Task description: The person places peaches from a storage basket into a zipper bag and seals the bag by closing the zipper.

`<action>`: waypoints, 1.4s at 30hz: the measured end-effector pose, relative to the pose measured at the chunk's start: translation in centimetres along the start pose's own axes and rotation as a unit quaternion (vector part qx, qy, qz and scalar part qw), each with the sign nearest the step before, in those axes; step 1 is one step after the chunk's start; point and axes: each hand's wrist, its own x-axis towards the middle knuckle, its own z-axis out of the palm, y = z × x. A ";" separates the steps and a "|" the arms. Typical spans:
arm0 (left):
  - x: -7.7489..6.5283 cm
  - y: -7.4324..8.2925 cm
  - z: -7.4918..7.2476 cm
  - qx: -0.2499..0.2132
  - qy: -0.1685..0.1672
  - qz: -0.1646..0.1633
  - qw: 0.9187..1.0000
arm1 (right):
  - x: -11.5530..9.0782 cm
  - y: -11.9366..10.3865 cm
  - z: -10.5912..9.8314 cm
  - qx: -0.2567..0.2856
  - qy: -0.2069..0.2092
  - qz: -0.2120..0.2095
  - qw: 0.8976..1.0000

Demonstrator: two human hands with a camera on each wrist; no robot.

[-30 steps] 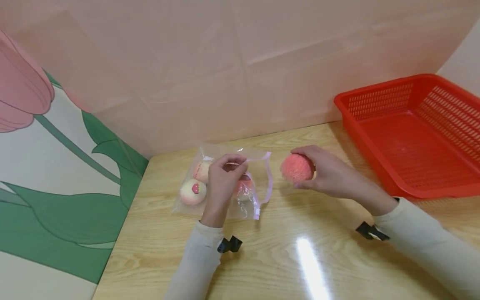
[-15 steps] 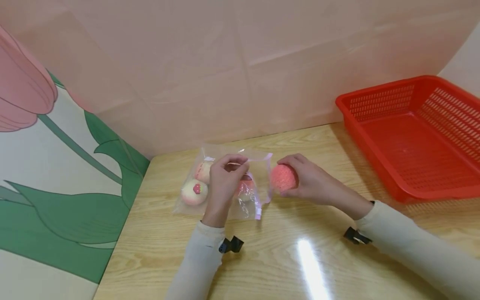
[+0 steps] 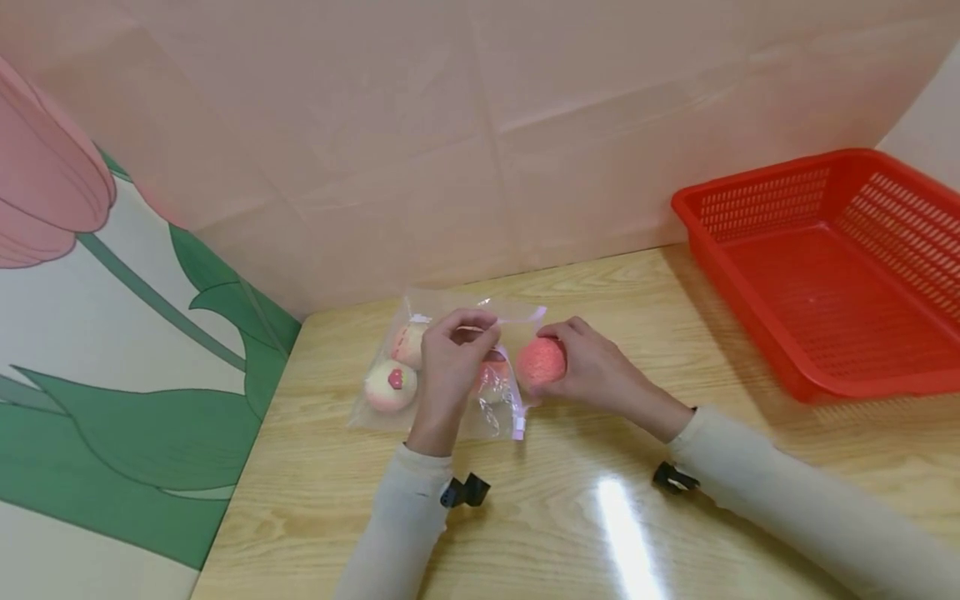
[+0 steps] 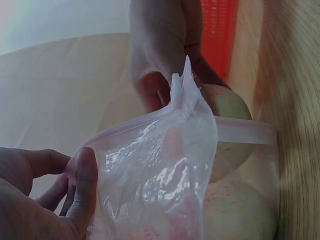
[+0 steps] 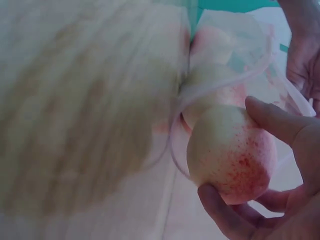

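Note:
A clear zip bag (image 3: pixel 489 423) with a pale purple slider strip lies on the table with its mouth to the right. My left hand (image 3: pixel 448 360) pinches the upper edge of the mouth between thumb and fingers, lifting it in the left wrist view. Inside are several round balls; a cream one (image 3: pixel 390 385) carries a small pink strawberry decoration, and another (image 3: pixel 493 379) is pink on top. My right hand (image 3: pixel 596 368) grips a peach-like ball (image 5: pixel 231 154), pink-speckled and cream, at the bag's mouth. Part of the bag is hidden behind my left hand.
A red plastic basket (image 3: pixel 738 287) with slotted sides stands on the right of the wooden table (image 3: pixel 540 508). Behind the table runs a pinkish sheet-covered wall (image 3: pixel 390 167). A tulip-patterned panel (image 3: pixel 135 425) borders the left side.
My right hand has carried the peach-like ball leftward, from the table space beside the bag to its mouth. My left hand has kept its pinch on the bag's edge.

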 end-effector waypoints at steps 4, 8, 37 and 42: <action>-0.1 -0.1 0.1 0.001 -0.002 0.001 1.000 | 0.1 -0.1 0.3 -0.008 0.013 0.012 1.000; 0.0 -0.2 0.2 0.000 -0.002 0.006 1.000 | 0.2 -0.4 0.5 -0.001 0.010 0.022 1.000; 0.0 -0.4 0.4 -0.006 0.007 0.011 1.000 | -0.5 0.1 1.1 0.093 -0.098 -0.034 0.990; 0.0 -0.3 0.4 -0.004 0.008 0.008 1.000 | -0.3 0.2 0.9 0.098 -0.097 -0.044 0.990</action>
